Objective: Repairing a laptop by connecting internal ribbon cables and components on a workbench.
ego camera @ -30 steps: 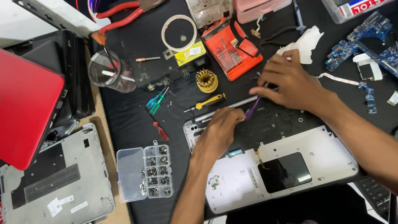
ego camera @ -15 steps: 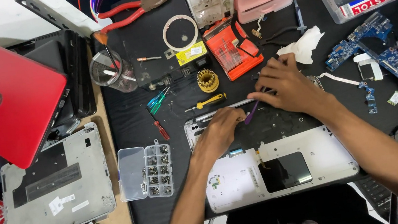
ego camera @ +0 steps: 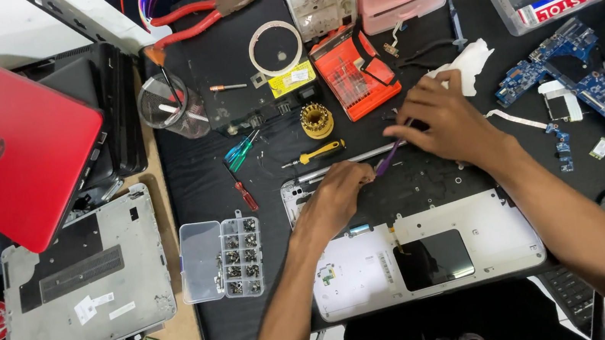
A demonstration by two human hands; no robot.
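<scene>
Head view: both hands [ego camera: 336, 196] [ego camera: 442, 118] remain on the laptop shell [ego camera: 480, 236], barely shifted.

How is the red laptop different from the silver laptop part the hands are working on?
The red laptop is closed and whole; the silver laptop palmrest lies opened up, insides showing. The red laptop sits untouched far left; the left hand rests on the silver laptop palmrest, the right hand just above it. Both lie flat.

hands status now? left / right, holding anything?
Left hand: curled, knuckles up, resting on the laptop palmrest shell; any grip hidden.
Right hand: closed on a purple tool.
</scene>
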